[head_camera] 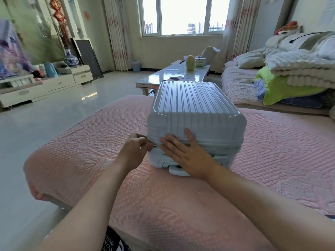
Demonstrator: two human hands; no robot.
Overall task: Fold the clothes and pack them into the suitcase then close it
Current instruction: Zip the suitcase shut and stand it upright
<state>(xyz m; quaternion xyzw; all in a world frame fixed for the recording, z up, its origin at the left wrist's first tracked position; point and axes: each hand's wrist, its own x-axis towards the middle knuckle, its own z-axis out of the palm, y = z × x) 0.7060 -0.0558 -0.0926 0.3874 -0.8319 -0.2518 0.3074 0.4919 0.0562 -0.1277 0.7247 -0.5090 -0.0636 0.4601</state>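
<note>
From the head view, a pale blue ribbed hard-shell suitcase (pixel 194 105) lies shut on a pink quilted couch cover (pixel 181 205). The left hand (pixel 135 153) pinches its small metal zipper pull (pixel 154 146) at the near corner. The right hand (pixel 186 154) presses flat beside it, fingers straight. White lettering on black fabric (pixel 112 241) below is possibly "CO", unreadable.

left grip (pixel 135 150) pinched, fingers curled; right grip (pixel 186 154) flat, fingers spread.

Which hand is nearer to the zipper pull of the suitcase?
Left. The left hand pinches the zipper pull at the near left corner of the suitcase; the right hand lies flat on its near side, just right of the pull.
</note>
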